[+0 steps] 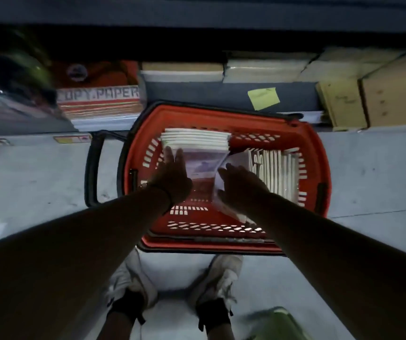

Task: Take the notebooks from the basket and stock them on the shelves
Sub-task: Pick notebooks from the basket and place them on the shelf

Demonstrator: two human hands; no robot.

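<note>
Because my left hand (172, 177) and right hand (238, 185) only press a stack of notebooks (197, 148) between flat, straight fingers, I judge it could slip and fan apart. It sits between my palms, over the red basket (314, 168)'s far-left part; more notebooks stand at its right.

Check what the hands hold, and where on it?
Both hands hold one stack of white-edged notebooks over the red plastic basket: left hand against its left side, right hand against its right side.
</note>
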